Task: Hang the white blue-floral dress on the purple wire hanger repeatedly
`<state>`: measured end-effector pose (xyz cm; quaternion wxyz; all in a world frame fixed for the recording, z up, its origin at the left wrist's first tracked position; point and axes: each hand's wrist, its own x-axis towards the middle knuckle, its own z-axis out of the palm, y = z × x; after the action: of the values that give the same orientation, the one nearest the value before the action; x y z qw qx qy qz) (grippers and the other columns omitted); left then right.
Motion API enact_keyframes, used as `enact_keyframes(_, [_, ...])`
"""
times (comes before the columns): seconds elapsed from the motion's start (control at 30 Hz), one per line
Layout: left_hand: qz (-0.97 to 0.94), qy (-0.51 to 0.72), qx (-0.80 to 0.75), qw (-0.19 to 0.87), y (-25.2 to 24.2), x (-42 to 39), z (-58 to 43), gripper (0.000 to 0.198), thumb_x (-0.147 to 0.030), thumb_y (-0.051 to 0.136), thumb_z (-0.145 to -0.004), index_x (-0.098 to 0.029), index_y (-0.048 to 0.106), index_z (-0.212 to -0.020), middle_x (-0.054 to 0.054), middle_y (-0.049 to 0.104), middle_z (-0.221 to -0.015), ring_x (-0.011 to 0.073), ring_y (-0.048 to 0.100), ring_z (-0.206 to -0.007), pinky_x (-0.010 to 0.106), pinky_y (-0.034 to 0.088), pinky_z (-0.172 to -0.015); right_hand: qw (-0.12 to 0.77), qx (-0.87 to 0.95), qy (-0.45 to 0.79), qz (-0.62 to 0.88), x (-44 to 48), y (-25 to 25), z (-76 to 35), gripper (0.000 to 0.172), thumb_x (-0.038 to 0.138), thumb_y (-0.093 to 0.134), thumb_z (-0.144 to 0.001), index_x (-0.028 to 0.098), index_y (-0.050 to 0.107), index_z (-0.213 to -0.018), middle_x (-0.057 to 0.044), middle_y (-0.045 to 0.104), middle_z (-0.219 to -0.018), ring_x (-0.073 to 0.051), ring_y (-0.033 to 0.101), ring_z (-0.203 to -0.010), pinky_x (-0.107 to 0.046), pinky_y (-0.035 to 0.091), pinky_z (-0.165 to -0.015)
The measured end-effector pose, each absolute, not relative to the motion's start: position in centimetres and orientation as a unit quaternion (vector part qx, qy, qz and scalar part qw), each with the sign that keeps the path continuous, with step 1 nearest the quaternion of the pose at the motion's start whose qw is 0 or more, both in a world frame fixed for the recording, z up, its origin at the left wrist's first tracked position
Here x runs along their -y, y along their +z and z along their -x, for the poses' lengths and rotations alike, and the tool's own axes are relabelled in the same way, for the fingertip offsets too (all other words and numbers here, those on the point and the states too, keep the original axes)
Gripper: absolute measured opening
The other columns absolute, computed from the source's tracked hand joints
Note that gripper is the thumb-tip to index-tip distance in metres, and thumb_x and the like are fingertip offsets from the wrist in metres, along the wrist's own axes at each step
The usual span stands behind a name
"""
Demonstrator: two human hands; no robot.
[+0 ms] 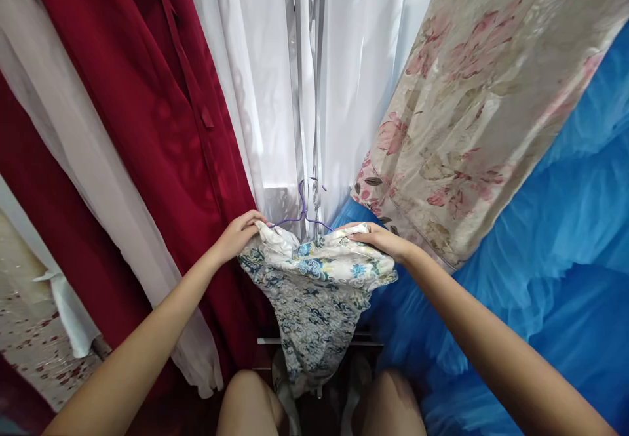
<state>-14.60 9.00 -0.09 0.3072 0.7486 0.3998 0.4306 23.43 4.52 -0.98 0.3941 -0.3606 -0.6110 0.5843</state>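
Note:
A white floral dress (319,298) with blue and yellow flowers hangs between my two hands, its lower part dropping toward my knees. Inside its neckline sits a purple wire hanger (303,214), the hook pointing up and away from me. My left hand (242,231) pinches the left shoulder of the dress near the hanger's end. On the other side my right hand (376,237) grips the right shoulder, thumb and fingers closed over the cloth. The hanger's tips are covered by fabric and fingers.
Long red cloth (132,95) and pale cloth (88,88) hang on the left. White curtains (265,62) hang straight ahead. At right are a beige floral garment (472,108) and ruffled blue tulle (565,226). My knees (248,403) are below the dress.

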Motion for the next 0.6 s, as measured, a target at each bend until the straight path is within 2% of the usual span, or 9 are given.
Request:
enact_keyframes(0.1, [-0.704,0.493,-0.437,0.266,-0.8,-8.1,13.0,0.042,-0.033,0.07,-0.076,-0.019,0.062,-0.114,0.007,0.069,-0.109,0.0182,0.065,-0.082,0.028,0.048,-0.076,0.433,0.596,0.543,0.402,-3.2,-2.9,-24.6,0.042,0.042,0.084,-0.073,0.019,0.073,-0.107,-0.004,0.075,-0.099,-0.021,0.069,-0.088,-0.029,0.053,-0.075])
enact_keyframes(0.2, [-0.684,0.509,-0.485,0.193,-1.5,-7.5,13.3,0.024,-0.034,0.068,-0.077,-0.018,0.062,-0.095,0.002,0.066,-0.089,0.0136,0.057,-0.068,0.024,0.042,-0.066,0.464,0.588,0.494,0.441,-1.5,-5.2,-26.2,0.036,0.05,0.083,-0.072,0.017,0.07,-0.08,0.0,0.069,-0.075,-0.016,0.061,-0.069,-0.025,0.047,-0.061])
enact_keyframes(0.3, [-0.694,0.481,-0.5,0.192,-1.4,-6.8,13.4,0.017,-0.034,0.059,-0.082,-0.018,0.061,-0.08,-0.001,0.059,-0.069,0.0142,0.052,-0.065,0.024,0.036,-0.061,0.518,0.548,0.479,0.449,-0.7,-5.1,-27.0,0.045,0.055,0.082,-0.071,0.02,0.057,-0.06,0.003,0.055,-0.055,-0.011,0.045,-0.05,-0.024,0.036,-0.048])
enact_keyframes(0.37, [-0.689,0.49,-0.499,0.192,-0.8,-6.3,13.0,0.025,-0.036,0.049,-0.088,-0.018,0.059,-0.074,-0.001,0.058,-0.068,0.0152,0.05,-0.067,0.025,0.035,-0.062,0.57,0.513,0.47,0.437,-1.0,-3.3,-26.6,0.044,0.055,0.083,-0.07,0.021,0.056,-0.061,0.002,0.056,-0.055,-0.012,0.046,-0.05,-0.025,0.038,-0.049])
enact_keyframes(0.43, [-0.692,0.494,-0.496,0.176,-0.2,-5.7,12.4,0.037,-0.041,0.041,-0.093,-0.018,0.054,-0.067,-0.001,0.054,-0.065,0.0153,0.047,-0.066,0.026,0.034,-0.061,0.618,0.479,0.461,0.42,-1.5,-0.6,-25.4,0.039,0.054,0.083,-0.07,0.021,0.063,-0.069,-0.001,0.063,-0.063,-0.016,0.055,-0.057,-0.027,0.045,-0.054])
enact_keyframes(0.53, [-0.731,0.454,-0.495,0.119,0.0,-5.3,12.2,0.042,-0.051,0.052,-0.091,-0.018,0.051,-0.065,-0.002,0.05,-0.062,0.0142,0.044,-0.063,0.026,0.03,-0.059,0.646,0.462,0.465,0.391,-0.6,2.8,-22.2,0.036,0.055,0.074,-0.08,0.02,0.068,-0.081,-0.002,0.068,-0.07,-0.02,0.063,-0.067,-0.03,0.05,-0.062])
enact_keyframes(0.6, [-0.724,0.444,-0.514,0.121,-0.8,-5.5,12.7,0.046,-0.057,0.058,-0.087,-0.018,0.054,-0.064,-0.002,0.05,-0.059,0.014,0.043,-0.06,0.027,0.028,-0.057,0.603,0.518,0.49,0.358,2.0,3.7,-19.7,0.043,0.06,0.057,-0.092,0.02,0.069,-0.084,-0.002,0.067,-0.068,-0.02,0.063,-0.068,-0.031,0.05,-0.064])
